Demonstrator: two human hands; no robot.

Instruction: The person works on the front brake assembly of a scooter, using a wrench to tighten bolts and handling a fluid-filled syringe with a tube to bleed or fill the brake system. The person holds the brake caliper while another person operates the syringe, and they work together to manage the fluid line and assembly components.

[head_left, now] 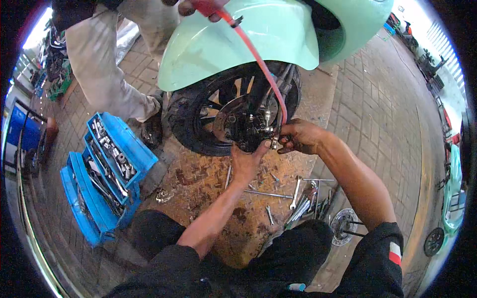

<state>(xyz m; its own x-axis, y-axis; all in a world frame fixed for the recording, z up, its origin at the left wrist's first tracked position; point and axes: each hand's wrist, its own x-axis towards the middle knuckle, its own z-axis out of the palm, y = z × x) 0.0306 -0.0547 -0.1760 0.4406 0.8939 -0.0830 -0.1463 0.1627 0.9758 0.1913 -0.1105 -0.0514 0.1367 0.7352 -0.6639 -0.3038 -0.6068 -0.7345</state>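
My left hand (244, 164) is wrapped round the lower side of a dark brake caliper (254, 125), its thumb up along the right edge. On the caliper's right, the fingers of my right hand (300, 136) are closed by a small metal fitting (275, 143); what they hold is partly hidden. A translucent pink-red hose (261, 62) runs down to just beside my right fingers. Its upper end meets a red object (206, 6) in another person's hand (188, 7). Behind the caliper are the brake disc (221, 116) and black front wheel (186, 126) under a mint-green fender (238, 44).
A blue cantilever toolbox (102, 218) with sockets stands open at left, near the other person's trousered leg (97, 64). Wrenches (296, 192) and a long bar (268, 193) lie on the rusty metal plate (198, 186). A loose brake disc (343, 233) lies by my right knee.
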